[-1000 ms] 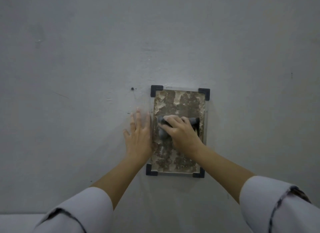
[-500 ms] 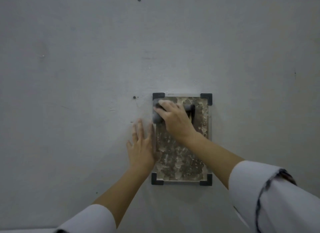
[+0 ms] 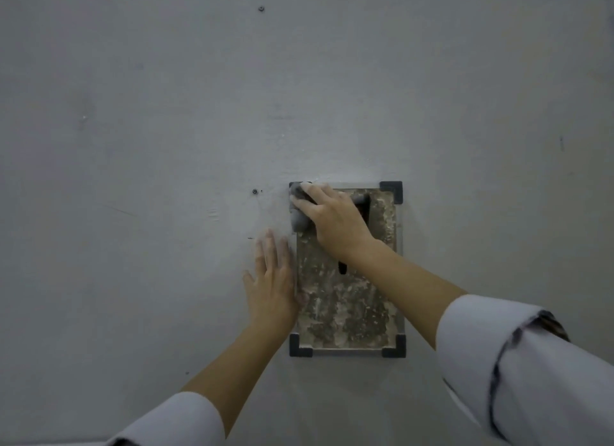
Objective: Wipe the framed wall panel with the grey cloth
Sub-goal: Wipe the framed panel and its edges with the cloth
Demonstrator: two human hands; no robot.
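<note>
Two hands: right hand [image 3: 335, 219] clutches grey cloth [image 3: 298, 218] on framed panel [image 3: 345, 309], left hand [image 3: 272, 283] flat, empty.

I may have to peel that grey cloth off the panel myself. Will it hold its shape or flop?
Probably floppy: the grey cloth bunches into soft rolls under the right hand. Likely light, since pressed fingers alone pin it to the framed panel. It would probably droop once lifted.

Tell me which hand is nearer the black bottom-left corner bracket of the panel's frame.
Left. The left hand lies flat on the wall just above the black bottom-left corner bracket; the right hand presses the grey cloth at the frame's top-left corner, farther away.
</note>
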